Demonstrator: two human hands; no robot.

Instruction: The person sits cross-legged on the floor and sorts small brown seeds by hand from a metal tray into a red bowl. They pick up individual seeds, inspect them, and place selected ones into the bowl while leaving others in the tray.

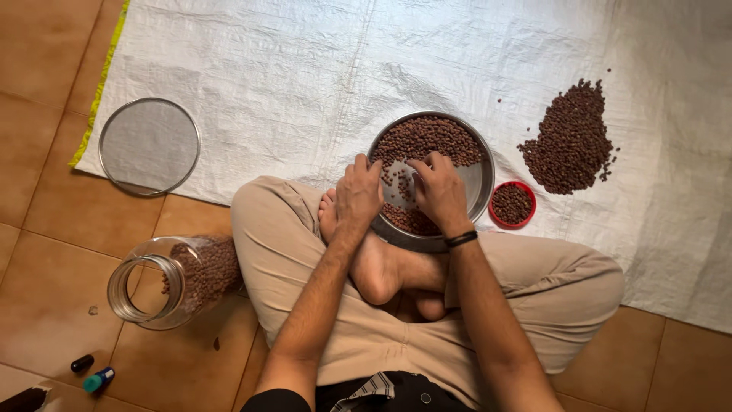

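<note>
Hands over round steel plate (479,183), which sits on white woven sheet (305,76) at its near edge, just ahead of the person's crossed legs and bare feet. Left hand (358,194) curled over the plate's near-left rim, fingers closed on the rim, steadying it. Right hand (441,191) lies inside the plate, fingers bent down, tips on the bare metal between two patches of brown seeds (427,137); cannot tell if it pinches any. Black band on right wrist.

Key relation: bulk of the seeds lies straight ahead of the right fingertips, toward the plate's far rim; a smaller patch lies at the near rim, under the right palm. Right hand is nearer both. Plate is round, no long axis.

Small red bowl (512,204) with seeds touches the plate's right rim. Loose seed pile (572,141) on the sheet, toward its right edge. Round mesh sieve (149,146) at the sheet's near-left corner. Glass jar (179,278) on its side on the tiled floor, left of the knee, partly filled.
</note>
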